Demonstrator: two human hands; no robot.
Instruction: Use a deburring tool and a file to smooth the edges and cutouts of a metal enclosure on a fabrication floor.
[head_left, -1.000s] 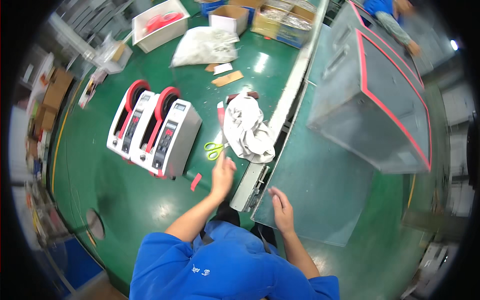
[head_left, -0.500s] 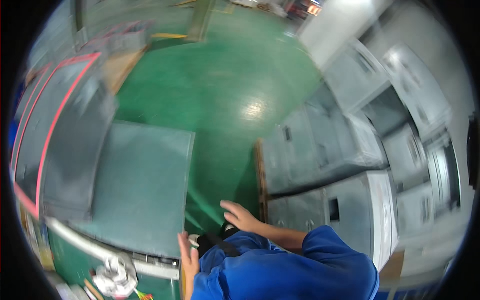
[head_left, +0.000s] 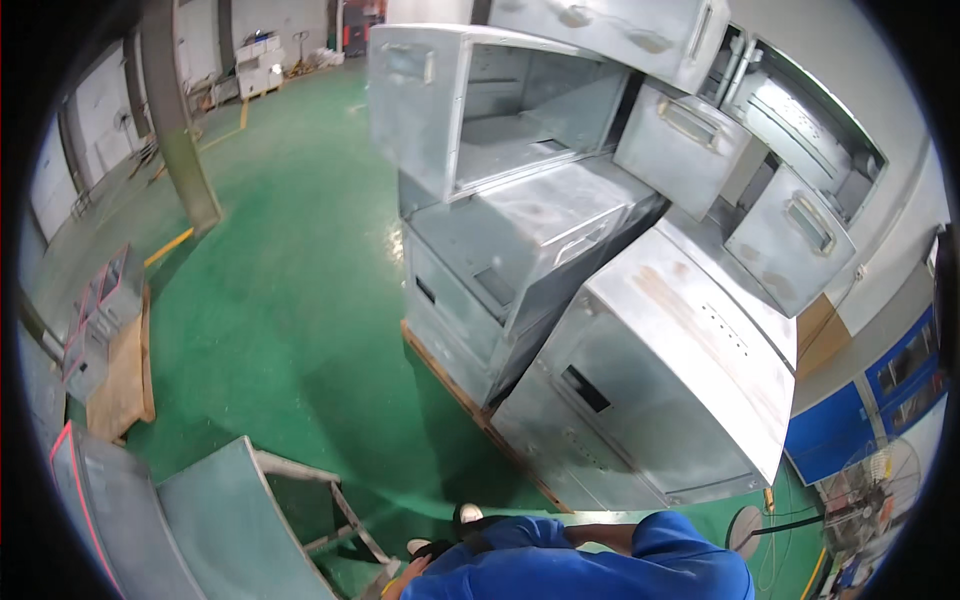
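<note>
My left hand (head_left: 408,576) is low in the picture beside my blue shirt, near the metal frame of a work stand (head_left: 350,515). Only part of it shows, and whether its fingers hold anything is unclear. My right forearm (head_left: 603,538) reaches across in front of my body, while the hand at its end is hidden. Ahead and to the right, large grey sheet-metal cabinets are stacked. Closest is a big cabinet (head_left: 640,400) with a dark rectangular cutout. Behind it lie another cabinet (head_left: 520,240) and an open-fronted cabinet (head_left: 415,110).
A wooden pallet (head_left: 455,385) lies under the cabinets. At the left, a grey panel (head_left: 225,520) rests on the stand beside a red-edged cabinet (head_left: 110,500). A pillar (head_left: 180,120) rises from the green floor. A standing fan (head_left: 870,490) and blue cupboards (head_left: 830,430) are at the right.
The view has swung right toward the stacked cabinets; the panel and stand now sit lower left. My right hand, spread before, has gone out of sight. The left hand is lower and less visible.
</note>
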